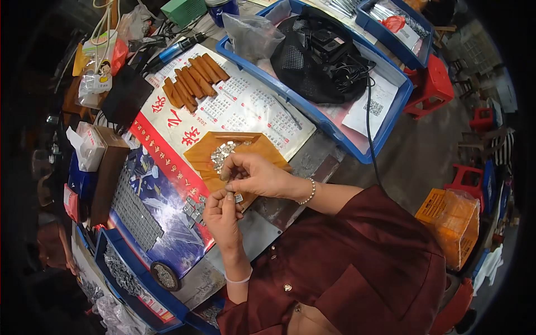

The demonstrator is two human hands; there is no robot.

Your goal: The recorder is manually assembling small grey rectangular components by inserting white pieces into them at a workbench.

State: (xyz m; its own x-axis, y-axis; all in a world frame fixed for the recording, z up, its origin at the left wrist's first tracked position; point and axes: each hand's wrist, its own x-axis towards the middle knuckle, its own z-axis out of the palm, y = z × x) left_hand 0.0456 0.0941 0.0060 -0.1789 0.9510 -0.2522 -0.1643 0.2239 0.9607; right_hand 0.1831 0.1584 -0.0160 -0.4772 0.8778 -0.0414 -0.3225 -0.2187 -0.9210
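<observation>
Both my hands meet over the near edge of an orange-brown tray (pixel 202 152), fingertips almost touching. My left hand (pixel 222 219) is closed, pinching a small silver metal piece (pixel 238 198) that pokes out by its fingers. Above it, my right hand (pixel 254 174) has thumb and forefinger pressed together; whatever lies between them is too small to make out. A heap of small shiny metal pieces (pixel 224 152) lies in the tray, just beyond my right fingers. Beside my left hand, several loose grey metal blocks (pixel 193 209) rest on the printed sheet.
Grey blocks stand in tight rows (pixel 137 212) at left, near a round dish of small parts (pixel 165 276). Brown curved pieces (pixel 195 81) lie at the back. A blue crate (pixel 391 125) with a black mesh bag (pixel 312 56) sits far right; a blue bin (pixel 167 301) stands near left.
</observation>
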